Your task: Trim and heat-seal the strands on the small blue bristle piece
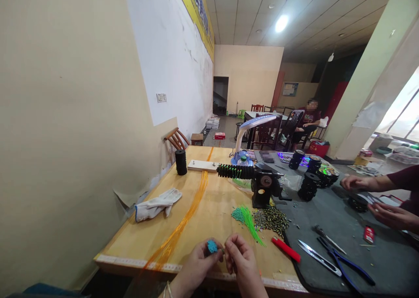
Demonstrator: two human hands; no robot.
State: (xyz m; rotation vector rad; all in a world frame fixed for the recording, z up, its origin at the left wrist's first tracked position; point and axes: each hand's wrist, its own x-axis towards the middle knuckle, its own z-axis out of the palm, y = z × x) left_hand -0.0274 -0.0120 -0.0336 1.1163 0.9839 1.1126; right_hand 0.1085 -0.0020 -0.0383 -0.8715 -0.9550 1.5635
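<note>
My left hand [203,259] is closed around a small bundle with a bright blue end [212,246]; its exact kind does not show. Close beside it, my right hand [240,256] is pinched, and what lies between its fingertips is too small to name. Both hands are over the table's front edge. Beyond them lie a bunch of thin green strands [250,224], a heap of turquoise beads [238,214] and a pile of dark and silvery bead-like pieces [273,219]. A red lighter-like object [286,249] rests to the right of my right hand.
Orange strands [193,202] run across the wooden table [131,241]. A white glove [157,205], black spool [180,162], hand-cranked winder [263,182] and lamp [240,141] stand or lie around. Rightward are tweezers [319,257], pliers [343,261] and a co-worker's hands [389,215].
</note>
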